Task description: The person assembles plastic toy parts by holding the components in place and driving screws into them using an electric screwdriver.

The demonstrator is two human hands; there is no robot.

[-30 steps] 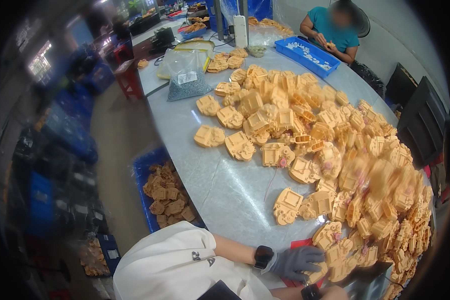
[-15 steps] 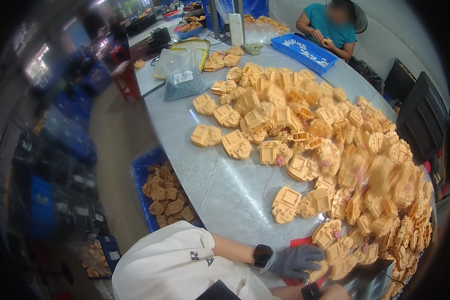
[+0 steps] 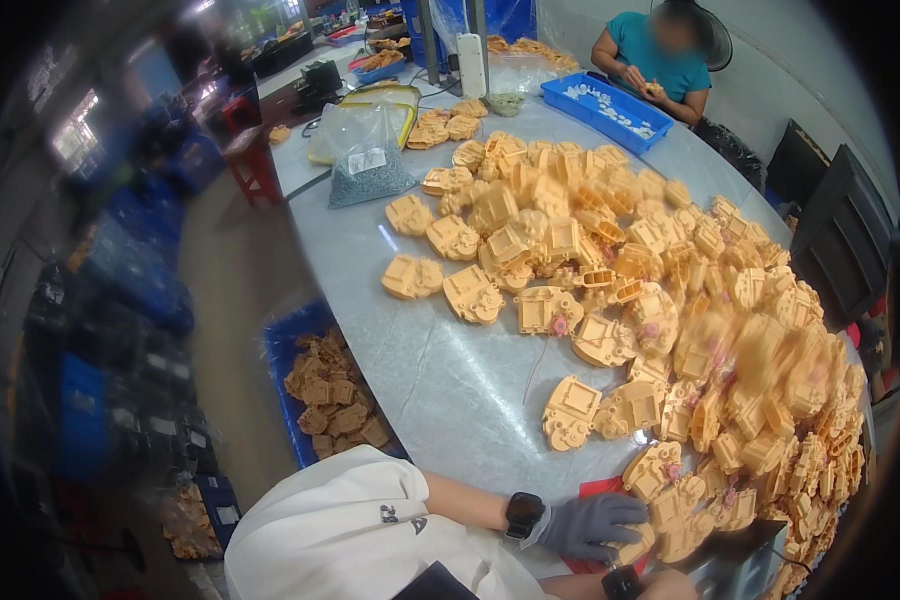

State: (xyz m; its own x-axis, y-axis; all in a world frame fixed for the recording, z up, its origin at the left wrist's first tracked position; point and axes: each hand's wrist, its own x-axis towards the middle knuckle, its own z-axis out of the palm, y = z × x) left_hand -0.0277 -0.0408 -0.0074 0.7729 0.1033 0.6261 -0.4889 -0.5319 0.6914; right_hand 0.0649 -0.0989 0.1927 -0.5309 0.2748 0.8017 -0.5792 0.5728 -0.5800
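My left hand (image 3: 592, 527), in a grey glove with a black watch at the wrist, curls its fingers over a light orange plastic housing (image 3: 634, 548) near the table's front edge. A red sheet (image 3: 600, 487) shows under the glove. My right hand (image 3: 570, 587) lies low at the picture's lower edge, left of a black wristband; its fingers are hidden. More of the same molded housings (image 3: 678, 515) lie right beside the left hand, several with a pink-red part on them.
A big heap of orange housings (image 3: 570, 240) covers the grey table (image 3: 450, 400). A bag of small grey parts (image 3: 370, 165) and a blue tray of white pieces (image 3: 610, 110) stand farther back. A co-worker (image 3: 670, 60) sits there. A blue crate (image 3: 288, 390) stands at floor level, left.
My hands have barely moved; the left stays on the same housing. The far co-worker's hands have shifted slightly.
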